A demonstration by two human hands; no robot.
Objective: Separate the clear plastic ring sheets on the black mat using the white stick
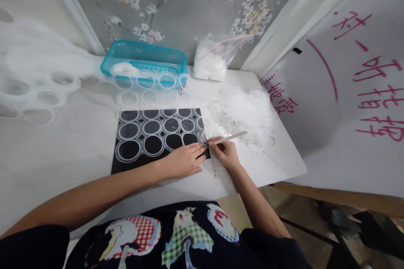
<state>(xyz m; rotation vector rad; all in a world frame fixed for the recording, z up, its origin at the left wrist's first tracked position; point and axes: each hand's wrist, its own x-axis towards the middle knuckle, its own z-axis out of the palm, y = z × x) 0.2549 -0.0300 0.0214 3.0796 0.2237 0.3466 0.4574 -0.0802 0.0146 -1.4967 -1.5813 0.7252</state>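
The left arm [104,190] comes in from the lower left, its bare forearm slanting up and rightward in one long line; the wrist looks nearly straight, and the left hand [184,162] lies low, back upward, its fingers extended and close together, pointing toward the other hand; the right arm [263,208] (its visible bare stretch looks shorter) rises from the lower right, angled up and leftward; the right hand [225,152] is curled inward, thumb and fingertips drawn together in a pinch; the two sets of fingertips meet in front of the torso, just beside each other (whether they touch is too small to tell).
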